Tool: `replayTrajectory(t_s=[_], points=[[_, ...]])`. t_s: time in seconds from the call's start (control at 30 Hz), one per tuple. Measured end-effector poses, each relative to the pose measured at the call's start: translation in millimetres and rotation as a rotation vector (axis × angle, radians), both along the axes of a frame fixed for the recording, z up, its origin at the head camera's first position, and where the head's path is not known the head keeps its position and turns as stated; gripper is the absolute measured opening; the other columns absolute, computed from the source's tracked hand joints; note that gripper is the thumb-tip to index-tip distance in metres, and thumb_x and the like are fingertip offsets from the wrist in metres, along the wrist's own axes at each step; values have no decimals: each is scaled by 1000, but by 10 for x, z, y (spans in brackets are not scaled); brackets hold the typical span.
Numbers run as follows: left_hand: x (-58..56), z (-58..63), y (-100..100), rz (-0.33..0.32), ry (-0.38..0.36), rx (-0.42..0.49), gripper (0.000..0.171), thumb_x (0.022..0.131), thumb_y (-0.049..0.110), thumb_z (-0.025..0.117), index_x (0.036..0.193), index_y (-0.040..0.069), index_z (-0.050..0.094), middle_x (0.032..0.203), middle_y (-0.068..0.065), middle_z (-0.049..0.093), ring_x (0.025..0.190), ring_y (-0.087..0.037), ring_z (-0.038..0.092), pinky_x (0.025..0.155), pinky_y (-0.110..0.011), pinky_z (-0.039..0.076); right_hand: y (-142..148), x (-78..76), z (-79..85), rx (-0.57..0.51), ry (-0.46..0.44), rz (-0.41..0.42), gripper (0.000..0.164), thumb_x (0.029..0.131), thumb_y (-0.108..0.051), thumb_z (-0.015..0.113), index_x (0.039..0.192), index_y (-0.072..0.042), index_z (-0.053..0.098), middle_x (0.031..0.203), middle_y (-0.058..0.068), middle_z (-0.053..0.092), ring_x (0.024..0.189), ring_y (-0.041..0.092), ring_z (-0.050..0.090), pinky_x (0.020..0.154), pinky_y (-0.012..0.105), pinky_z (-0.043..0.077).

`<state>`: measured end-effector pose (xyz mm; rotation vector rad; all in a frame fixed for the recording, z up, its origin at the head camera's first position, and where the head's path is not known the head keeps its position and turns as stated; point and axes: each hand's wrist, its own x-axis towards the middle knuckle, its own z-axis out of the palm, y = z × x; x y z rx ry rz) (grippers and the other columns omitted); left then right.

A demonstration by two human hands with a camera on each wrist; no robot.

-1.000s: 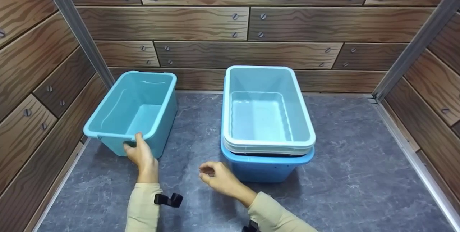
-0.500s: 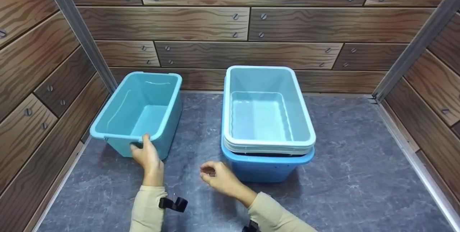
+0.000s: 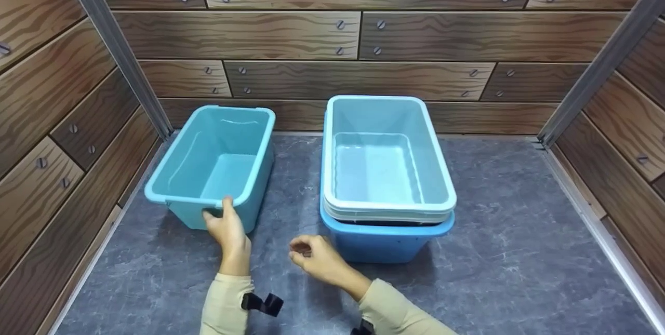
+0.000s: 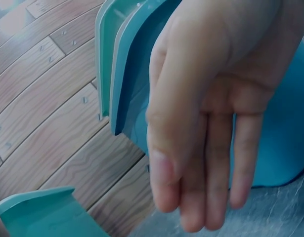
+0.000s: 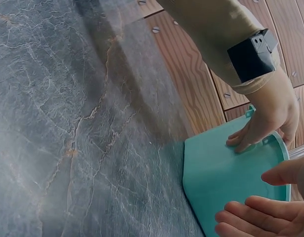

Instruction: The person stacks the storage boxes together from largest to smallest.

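Observation:
In the head view a teal storage bin (image 3: 236, 174) stands at the left with nothing in it. My left hand (image 3: 227, 228) grips its near rim. The right wrist view shows this left hand (image 5: 268, 116) with fingertips against the bin's outer wall (image 5: 216, 168). My right hand (image 3: 322, 259) hovers at the centre, fingers loosely curled and holding nothing, close to a blue bin (image 3: 384, 246). A pale blue bin (image 3: 389, 205) sits nested inside the blue one. In the left wrist view the right hand (image 4: 206, 128) appears large before the stack.
Wood-patterned panels (image 3: 291, 34) enclose the back and both sides. A grey marbled floor (image 3: 509, 220) lies beneath the bins, with a strip of it between the teal bin and the stack. A metal strip (image 3: 602, 241) runs along the right edge.
My left hand has moved the teal bin to the right, away from the left wall and closer to the stack. The right hand and the stack have stayed almost still.

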<state>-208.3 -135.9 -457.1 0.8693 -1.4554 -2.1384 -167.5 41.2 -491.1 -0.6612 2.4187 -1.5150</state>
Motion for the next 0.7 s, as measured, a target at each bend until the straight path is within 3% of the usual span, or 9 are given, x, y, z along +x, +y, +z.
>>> replayTrajectory(t_s=[0.23,0.57,0.7], points=[[39,26,52,-15,-10,53,84,98,22,47,153,4,-13,164,-11,-11,153,-21,2,127,-32,13,5,-2,-22,8,11,-7,26,89,-7,60,108,10,65,104,25,70,99,35,68,88,36,59],[39,-10,-17,26,0,83,83,97,27,44,153,4,-13,164,-13,-9,153,-21,6,127,-31,14,-5,-11,-23,3,11,-7,26,90,-7,60,108,11,64,103,25,70,97,36,68,86,37,59],[29,-16,-58,14,9,80,82,98,28,42,153,4,-14,164,-12,-10,153,-20,4,127,-30,12,-13,-17,-27,-3,7,-7,25,89,-7,60,107,10,65,102,25,70,96,35,68,85,37,59]])
